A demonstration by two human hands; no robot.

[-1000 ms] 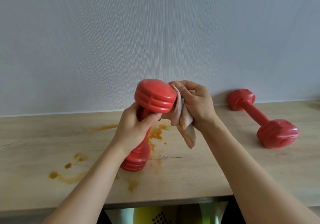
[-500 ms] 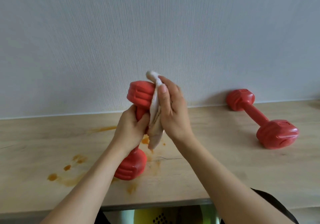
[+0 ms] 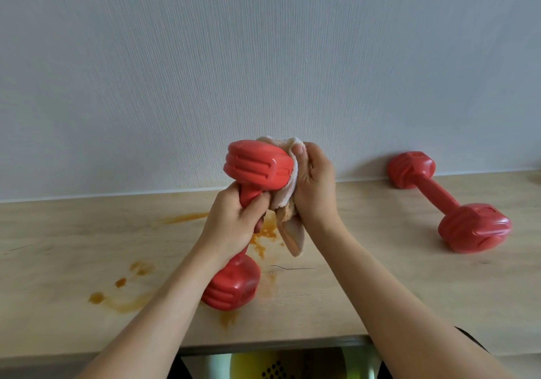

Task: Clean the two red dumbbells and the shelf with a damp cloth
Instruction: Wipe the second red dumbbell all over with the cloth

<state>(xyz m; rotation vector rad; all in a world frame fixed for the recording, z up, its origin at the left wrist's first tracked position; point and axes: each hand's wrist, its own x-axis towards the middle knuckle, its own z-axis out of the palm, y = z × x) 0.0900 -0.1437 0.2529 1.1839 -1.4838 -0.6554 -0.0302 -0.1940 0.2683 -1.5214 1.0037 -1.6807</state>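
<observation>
My left hand [image 3: 234, 223] grips the handle of a red dumbbell [image 3: 257, 165], held upright above the wooden shelf [image 3: 380, 290]. Its lower head hangs just over the shelf. My right hand [image 3: 314, 185] holds a pale, stained cloth [image 3: 288, 203] bunched against the right side and back of the dumbbell's upper head, with a tail of cloth dangling below. A second red dumbbell [image 3: 448, 203] lies on the shelf at the right, one head against the wall.
Orange-brown stains [image 3: 263, 235] are smeared over the shelf under the held dumbbell and to its left [image 3: 98, 297]. A pale textured wall [image 3: 263, 56] backs the shelf. Below the front edge a yellow perforated container [image 3: 281, 368] shows.
My right hand has moved the cloth from the front of the upper head round to its right side and back. The dumbbell has turned a little in my left hand.
</observation>
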